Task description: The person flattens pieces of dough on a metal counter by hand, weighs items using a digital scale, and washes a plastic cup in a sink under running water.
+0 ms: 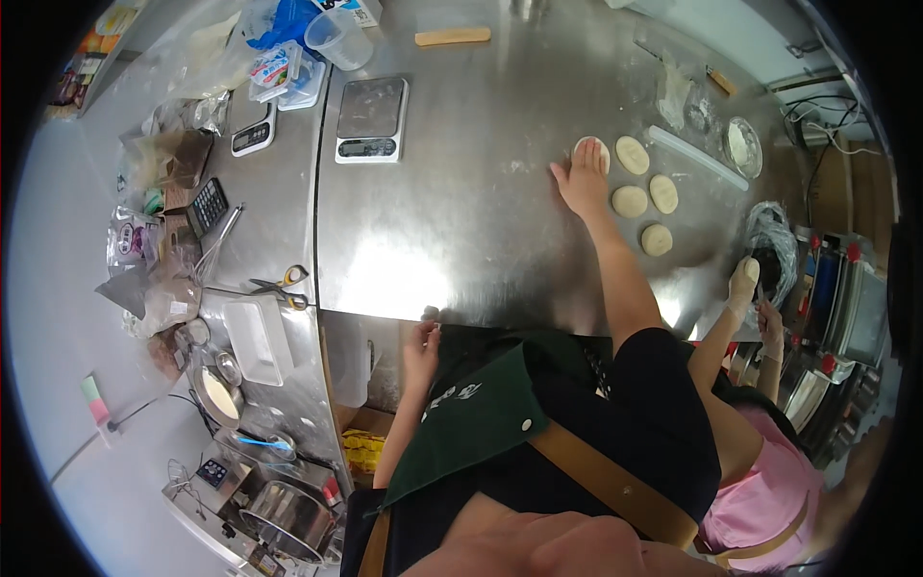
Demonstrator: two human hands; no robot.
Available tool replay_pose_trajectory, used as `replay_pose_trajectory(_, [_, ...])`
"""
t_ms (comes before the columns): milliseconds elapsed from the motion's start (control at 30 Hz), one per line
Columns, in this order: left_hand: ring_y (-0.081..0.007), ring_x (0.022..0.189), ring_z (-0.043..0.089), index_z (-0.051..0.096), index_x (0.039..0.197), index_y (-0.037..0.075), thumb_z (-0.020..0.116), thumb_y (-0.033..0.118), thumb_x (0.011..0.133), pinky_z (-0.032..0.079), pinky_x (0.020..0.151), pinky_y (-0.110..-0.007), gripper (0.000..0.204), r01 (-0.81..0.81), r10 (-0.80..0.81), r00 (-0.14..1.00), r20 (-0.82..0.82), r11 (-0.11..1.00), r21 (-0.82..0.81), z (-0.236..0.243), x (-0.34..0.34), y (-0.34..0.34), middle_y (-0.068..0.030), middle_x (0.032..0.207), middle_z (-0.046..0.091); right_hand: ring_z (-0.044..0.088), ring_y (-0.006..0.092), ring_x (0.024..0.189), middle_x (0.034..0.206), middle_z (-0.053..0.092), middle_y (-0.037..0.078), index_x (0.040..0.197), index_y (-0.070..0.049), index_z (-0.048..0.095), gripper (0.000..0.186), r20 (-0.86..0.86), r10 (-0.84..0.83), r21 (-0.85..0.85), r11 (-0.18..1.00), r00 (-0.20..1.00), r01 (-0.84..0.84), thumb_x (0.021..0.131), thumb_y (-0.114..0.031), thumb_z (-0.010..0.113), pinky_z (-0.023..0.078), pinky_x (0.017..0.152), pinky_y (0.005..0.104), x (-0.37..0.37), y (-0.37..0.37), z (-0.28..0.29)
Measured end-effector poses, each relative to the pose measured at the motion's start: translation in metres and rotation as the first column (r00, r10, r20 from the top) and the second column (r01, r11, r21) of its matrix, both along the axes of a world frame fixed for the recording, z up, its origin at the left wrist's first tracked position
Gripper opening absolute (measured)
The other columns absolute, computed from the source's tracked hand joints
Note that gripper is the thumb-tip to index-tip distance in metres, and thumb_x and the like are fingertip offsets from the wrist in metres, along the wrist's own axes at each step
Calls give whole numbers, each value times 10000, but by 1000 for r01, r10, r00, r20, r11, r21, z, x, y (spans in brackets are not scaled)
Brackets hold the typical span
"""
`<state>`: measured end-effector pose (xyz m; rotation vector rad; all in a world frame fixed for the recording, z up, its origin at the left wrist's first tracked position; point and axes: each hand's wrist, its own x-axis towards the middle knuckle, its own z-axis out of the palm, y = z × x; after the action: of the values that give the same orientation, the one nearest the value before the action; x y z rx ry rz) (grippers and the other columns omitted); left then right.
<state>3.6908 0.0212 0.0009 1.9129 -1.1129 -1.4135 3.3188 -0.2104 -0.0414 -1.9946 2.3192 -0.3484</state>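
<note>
My right hand (583, 183) lies flat with its fingers outstretched on a pale dough round (591, 146), which it partly covers. Just right of it are several more flattened dough rounds, among them an oval one (632, 155) and a rounder one (657, 239) nearest me. My left hand (420, 352) is at the front edge of the steel table (461, 231), fingers loosely bent, with no object visible in it. A translucent rolling rod (698, 159) lies beyond the dough.
At the right, a co-worker's hand (744, 279) holds a dough piece beside a plastic-lined container (772, 252) of dark filling. A kitchen scale (371, 120) and a wooden stick (453, 37) stand farther back. Scissors (281, 287), a whisk (219, 245) and a white tray (258, 338) are leftward.
</note>
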Motion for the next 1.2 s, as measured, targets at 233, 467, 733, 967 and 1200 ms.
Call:
replay_pose_trajectory(233, [-211,923,646,590,1111,-29,564,121,912,505,791,-310,250,-69,72,996,50,996,-64,-3,16,2,-152,1009,667,246,409,1366,1437,299,297,1349,127,327,763,-34,-4,-38,999,999,3,900,-461,515,207,1121,475,-8,0,0])
replay_pose_trajectory(467, [-174,870,631,588,1095,-43,566,103,910,501,762,-303,236,-71,73,997,24,994,-86,3,19,9,-120,941,659,262,433,1353,1419,320,309,1339,122,350,711,35,44,-152,988,998,-39,898,-403,539,215,1119,482,4,14,19])
replay_pose_trajectory(733, [-158,855,635,568,1129,-50,567,150,937,508,750,-271,277,345,-341,918,-204,938,-14,-1,-1,-24,-121,977,654,413,414,1261,1376,408,266,1295,25,446,575,561,-49,-206,958,826,197,833,-256,644,351,1042,477,119,121,47])
replay_pose_trajectory(967, [-106,755,576,597,972,-32,565,147,934,466,695,-229,186,885,-849,463,-256,458,82,-5,-37,-34,-71,848,635,623,350,859,966,623,154,947,-55,627,209,566,-317,211,948,761,238,769,-157,589,504,720,462,165,361,17])
replay_pose_trajectory(1200, [-113,769,586,618,1023,-9,596,153,908,476,712,-243,200,994,-988,-90,-124,-97,54,-11,-136,68,-73,854,646,647,361,839,874,665,200,884,-61,686,309,172,-965,590,-60,-197,805,900,-309,501,508,728,467,194,649,-26])
